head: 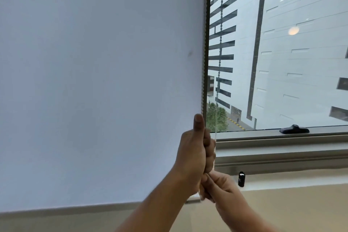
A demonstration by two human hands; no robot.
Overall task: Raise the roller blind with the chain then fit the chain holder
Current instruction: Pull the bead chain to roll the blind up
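Observation:
A white roller blind (98,84) covers the left part of the window, its bottom bar close to the sill. The bead chain (203,58) hangs along the blind's right edge, and a second strand (220,39) shows in front of the glass. My left hand (195,154) is fisted around the chain with the thumb pointing up. Just below it, my right hand (220,186) pinches the chain between its fingers. A small black object (241,179), possibly the chain holder, stands on the sill to the right of my hands.
The grey window frame (282,149) and a beige sill (291,205) run along the right. A dark window handle (293,129) lies on the frame. Beyond the glass stand white buildings and a tree.

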